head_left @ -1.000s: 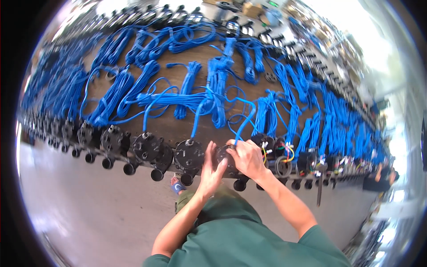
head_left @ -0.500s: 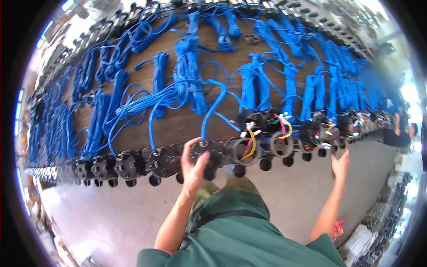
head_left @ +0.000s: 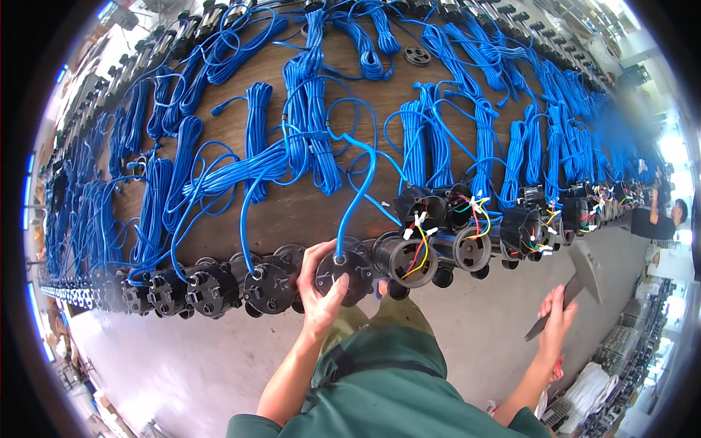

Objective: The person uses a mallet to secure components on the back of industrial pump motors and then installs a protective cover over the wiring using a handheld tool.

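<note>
My left hand (head_left: 319,296) is closed around the edge of a round black end cap (head_left: 350,274), with the thumb on its front face. A blue cable (head_left: 363,188) rises from the top of this cap and runs back onto the table. Off to the right, my right hand (head_left: 557,321) grips a mallet (head_left: 586,273) by its dark handle. Its grey head is raised beyond the row's front edge, apart from the parts. Right of the capped part lies an open black cylinder (head_left: 404,255) with red, yellow and blue wires and white connectors sticking out.
Bundled blue cables (head_left: 310,117) cover much of the brown table (head_left: 212,237). Similar capped parts (head_left: 269,288) line the front edge on the left, and open wired cylinders (head_left: 467,248) on the right. Another person (head_left: 661,219) is at the far right. Grey floor (head_left: 197,358) lies below.
My right hand has drawn back from the row toward me, and the mallet now shows plainly. My left hand stays on the same end cap. The view has shifted slightly.
</note>
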`<state>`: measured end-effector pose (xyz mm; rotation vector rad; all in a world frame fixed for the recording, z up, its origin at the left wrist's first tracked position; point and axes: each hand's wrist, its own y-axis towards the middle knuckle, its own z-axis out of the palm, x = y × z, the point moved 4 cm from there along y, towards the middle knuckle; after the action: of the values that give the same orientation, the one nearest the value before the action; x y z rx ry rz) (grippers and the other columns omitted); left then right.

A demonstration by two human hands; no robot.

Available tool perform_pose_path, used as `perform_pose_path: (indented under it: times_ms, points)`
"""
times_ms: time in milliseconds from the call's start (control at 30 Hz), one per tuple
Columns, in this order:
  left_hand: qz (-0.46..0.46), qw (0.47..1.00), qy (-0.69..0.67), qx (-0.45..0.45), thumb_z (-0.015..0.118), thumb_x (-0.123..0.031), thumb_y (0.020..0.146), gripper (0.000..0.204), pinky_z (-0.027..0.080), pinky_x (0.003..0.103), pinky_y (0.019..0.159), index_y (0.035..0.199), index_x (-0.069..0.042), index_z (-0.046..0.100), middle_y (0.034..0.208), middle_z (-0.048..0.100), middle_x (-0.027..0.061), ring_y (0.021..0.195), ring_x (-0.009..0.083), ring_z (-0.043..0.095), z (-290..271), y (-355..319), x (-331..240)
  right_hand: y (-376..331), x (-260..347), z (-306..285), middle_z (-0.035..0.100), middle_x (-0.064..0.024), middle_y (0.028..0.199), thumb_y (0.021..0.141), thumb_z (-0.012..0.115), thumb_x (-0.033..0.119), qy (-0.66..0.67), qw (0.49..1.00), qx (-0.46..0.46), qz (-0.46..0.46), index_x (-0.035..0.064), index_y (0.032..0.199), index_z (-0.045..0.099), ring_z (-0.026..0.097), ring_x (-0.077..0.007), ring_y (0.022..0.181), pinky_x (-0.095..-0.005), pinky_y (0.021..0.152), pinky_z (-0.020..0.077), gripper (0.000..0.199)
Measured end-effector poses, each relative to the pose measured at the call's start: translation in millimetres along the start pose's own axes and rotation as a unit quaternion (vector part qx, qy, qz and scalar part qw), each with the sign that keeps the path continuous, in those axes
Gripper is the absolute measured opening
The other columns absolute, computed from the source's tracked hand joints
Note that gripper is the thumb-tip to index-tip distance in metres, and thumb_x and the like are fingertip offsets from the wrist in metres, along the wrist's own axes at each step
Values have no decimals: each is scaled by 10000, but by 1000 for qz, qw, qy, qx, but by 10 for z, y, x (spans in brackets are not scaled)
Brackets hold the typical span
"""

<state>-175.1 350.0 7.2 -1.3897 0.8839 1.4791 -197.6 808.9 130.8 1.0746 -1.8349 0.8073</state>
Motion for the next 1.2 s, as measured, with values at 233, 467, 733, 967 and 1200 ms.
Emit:
perform_pose_path:
  times_ms: [233,467,733,967,1200]
  points:
    - [21,999,26,12,759,-254,811,633,459,395,1096,1359,28,615,1334,570,140,1244,249,587,-22,21,7,-891,502,1493,596,25,724,952,702,72,-18,950,310,-37,17,1063,656,494,-59,568,-262,532,428,133]
    - [8,1000,18,-5,743,-179,795,593,486,384,1069,1340,22,626,1313,581,143,1209,245,613,-35,-34,-11,-1091,970,1958,687,-156,737,952,757,152,-197,882,379,-199,18,1011,627,682,-361,636,-420,581,514,197]
    - [36,998,39,-23,777,-165,760,580,506,403,1029,1301,-5,646,1296,608,151,1180,288,634,-63,-44,53,-1185,1158,1995,689,-195,748,976,728,183,-181,897,350,-200,-8,1049,634,678,-366,637,-440,600,518,226]
    - [58,997,45,-34,817,-208,768,645,478,425,1096,1350,-14,618,1449,561,174,1293,305,602,-70,-80,16,-1100,1094,2027,677,-210,720,1009,689,264,-273,868,386,-153,-18,1105,643,690,-384,644,-461,600,506,301]
    - [239,952,190,-9,1018,-430,535,1135,420,492,1137,1466,-52,490,1442,558,180,1357,391,533,-140,-165,105,-1490,1632,2278,719,-131,1008,987,671,61,-137,818,426,-361,-36,1226,629,649,-166,796,-347,704,518,262]
